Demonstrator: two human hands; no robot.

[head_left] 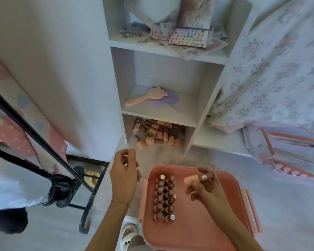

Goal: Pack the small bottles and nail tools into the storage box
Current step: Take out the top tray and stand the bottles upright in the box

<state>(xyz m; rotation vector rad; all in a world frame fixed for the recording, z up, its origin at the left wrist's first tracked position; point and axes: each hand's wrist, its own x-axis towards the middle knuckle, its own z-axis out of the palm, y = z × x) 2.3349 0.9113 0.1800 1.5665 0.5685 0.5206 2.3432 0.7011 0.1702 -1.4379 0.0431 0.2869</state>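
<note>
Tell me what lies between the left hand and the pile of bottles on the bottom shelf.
In the head view, only bare pale floor separates the left hand from the pile of bottles; nothing else lies on that stretch, and the hand holds nothing.

head view | from above, facing forward and down | close over storage box (198,232) | wide-angle
</note>
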